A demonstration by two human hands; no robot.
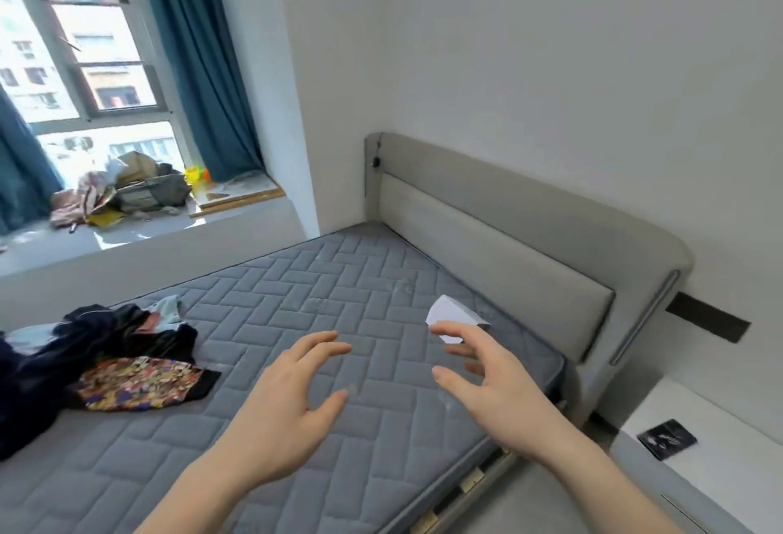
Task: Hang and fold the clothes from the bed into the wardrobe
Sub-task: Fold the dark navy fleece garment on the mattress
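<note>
My left hand (292, 398) and right hand (487, 381) hovered spread, empty; the dark rumpled clothes pile (97, 359) stretched leftward across the grey quilted mattress (330, 279).

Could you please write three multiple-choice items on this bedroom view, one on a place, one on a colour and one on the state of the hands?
1. Where does the pile of clothes lie on the mattress?
A. at the left edge of the view
B. against the headboard
C. under the right hand

2. What colour are the curtains?
A. white
B. dark teal blue
C. red

3. What are the left hand and right hand doing?
A. both gripping a shirt
B. one holding a hanger
C. both open and empty above the mattress

Answers: 1 A, the dark and patterned clothes sit far left; 2 B, blue drapes frame the window; 3 C, fingers are spread with nothing in them.
</note>
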